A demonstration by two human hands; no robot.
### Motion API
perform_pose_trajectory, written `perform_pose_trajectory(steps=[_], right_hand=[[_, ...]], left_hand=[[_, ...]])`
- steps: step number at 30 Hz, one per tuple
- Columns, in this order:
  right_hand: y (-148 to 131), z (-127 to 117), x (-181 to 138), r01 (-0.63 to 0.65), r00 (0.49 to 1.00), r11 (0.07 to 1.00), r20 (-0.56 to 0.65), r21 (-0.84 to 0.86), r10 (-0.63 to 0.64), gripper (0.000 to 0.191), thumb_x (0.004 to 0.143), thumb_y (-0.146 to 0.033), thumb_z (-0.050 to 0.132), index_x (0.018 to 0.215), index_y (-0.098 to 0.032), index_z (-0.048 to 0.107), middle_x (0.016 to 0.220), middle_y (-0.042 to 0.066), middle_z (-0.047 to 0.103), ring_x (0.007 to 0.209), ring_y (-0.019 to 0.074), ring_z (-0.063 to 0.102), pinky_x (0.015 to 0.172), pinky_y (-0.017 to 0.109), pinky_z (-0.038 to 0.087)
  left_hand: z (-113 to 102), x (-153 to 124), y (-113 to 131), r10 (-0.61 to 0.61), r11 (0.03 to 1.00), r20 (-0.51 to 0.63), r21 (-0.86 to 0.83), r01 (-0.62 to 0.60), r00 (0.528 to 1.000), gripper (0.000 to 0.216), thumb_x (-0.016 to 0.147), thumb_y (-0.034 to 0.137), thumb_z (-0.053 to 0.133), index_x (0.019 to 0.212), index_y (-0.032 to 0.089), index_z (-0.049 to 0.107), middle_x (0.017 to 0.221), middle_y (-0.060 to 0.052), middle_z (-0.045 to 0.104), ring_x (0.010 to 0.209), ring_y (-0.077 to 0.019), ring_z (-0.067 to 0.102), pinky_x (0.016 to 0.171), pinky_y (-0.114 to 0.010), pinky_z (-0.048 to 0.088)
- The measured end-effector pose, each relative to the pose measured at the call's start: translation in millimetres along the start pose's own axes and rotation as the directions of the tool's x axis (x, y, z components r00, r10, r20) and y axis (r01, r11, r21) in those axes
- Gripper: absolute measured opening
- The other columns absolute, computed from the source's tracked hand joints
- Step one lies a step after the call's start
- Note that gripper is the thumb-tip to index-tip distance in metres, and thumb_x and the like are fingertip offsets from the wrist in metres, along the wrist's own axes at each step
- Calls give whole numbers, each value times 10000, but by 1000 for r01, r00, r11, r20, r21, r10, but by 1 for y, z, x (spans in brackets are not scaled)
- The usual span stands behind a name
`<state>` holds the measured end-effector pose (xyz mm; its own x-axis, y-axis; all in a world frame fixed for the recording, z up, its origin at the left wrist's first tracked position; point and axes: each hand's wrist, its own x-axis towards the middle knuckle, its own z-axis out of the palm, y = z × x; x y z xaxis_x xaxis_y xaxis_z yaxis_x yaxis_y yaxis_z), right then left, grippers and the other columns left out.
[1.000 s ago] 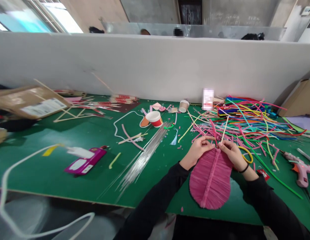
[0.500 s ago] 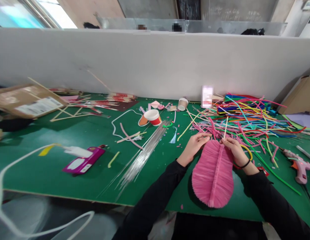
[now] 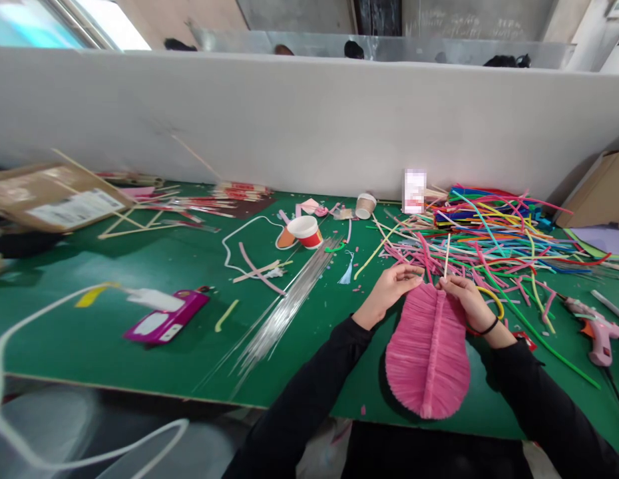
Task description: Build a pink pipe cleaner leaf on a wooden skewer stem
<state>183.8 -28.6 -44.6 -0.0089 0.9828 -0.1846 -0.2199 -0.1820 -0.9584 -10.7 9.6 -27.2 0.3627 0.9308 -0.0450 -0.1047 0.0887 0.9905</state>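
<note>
A pink leaf-shaped fan of pipe cleaners [image 3: 428, 346] is held over the green table [image 3: 140, 266], its wide end toward me. My left hand [image 3: 389, 291] is closed on its upper left edge, pinching a pink pipe cleaner. My right hand [image 3: 466, 301] is closed on the upper right edge, where a thin pale wooden stick [image 3: 446, 254] rises from the fan's middle rib. A yellow ring [image 3: 492, 303] lies just beyond my right wrist.
A heap of coloured pipe cleaners [image 3: 489, 233] fills the table's right side. A pink glue gun [image 3: 596, 329] lies far right. Silver wires [image 3: 284, 313], a red paper cup [image 3: 305, 231], a brown cup [image 3: 364, 205], a magenta box [image 3: 164, 318] and a cardboard box [image 3: 54, 196] lie to the left.
The fan's wide end has lifted and tilted a little toward me while both hands kept their hold at its top. The view shifted slightly.
</note>
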Motion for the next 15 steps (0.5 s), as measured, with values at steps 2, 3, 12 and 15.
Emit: perform_pose_trajectory(steps=[2, 3, 12, 15], right_hand=[[1, 1, 0, -3, 1000, 1000, 3, 12, 3, 334, 610, -494, 849, 670, -187, 731, 656, -2, 663, 603, 119, 560, 612, 255, 403], [1, 1, 0, -5, 1000, 1000, 2, 18, 5, 338, 612, -498, 846, 678, -188, 730, 655, -4, 662, 600, 119, 561, 608, 255, 405], [-9, -12, 10, 157, 974, 954, -202, 255, -106, 340, 682, -511, 800, 848, -239, 683, 757, -23, 694, 666, 149, 620, 623, 273, 486], [-14, -16, 11, 201, 954, 930, -277, 308, -115, 314, 694, -487, 791, 865, -246, 685, 778, -22, 699, 648, 138, 612, 579, 262, 479]], left_hand=[[0, 0, 0, -33, 999, -8, -2, 33, 999, 394, 687, 424, 806, 964, 151, 744, 846, -58, 725, 774, -175, 645, 720, -265, 471], [0, 0, -1, -58, 998, -14, -12, 58, 998, 414, 714, 474, 780, 971, 152, 746, 845, -61, 728, 756, -173, 648, 697, -260, 468], [-11, 9, 2, -261, 856, 58, -448, 259, 963, 559, 803, 670, 612, 948, 147, 743, 978, -113, 767, 968, -268, 705, 848, -339, 540], [-12, 9, 5, -256, 815, 26, -532, 230, 966, 552, 798, 651, 624, 1008, 151, 728, 984, -111, 769, 1000, -293, 703, 888, -401, 547]])
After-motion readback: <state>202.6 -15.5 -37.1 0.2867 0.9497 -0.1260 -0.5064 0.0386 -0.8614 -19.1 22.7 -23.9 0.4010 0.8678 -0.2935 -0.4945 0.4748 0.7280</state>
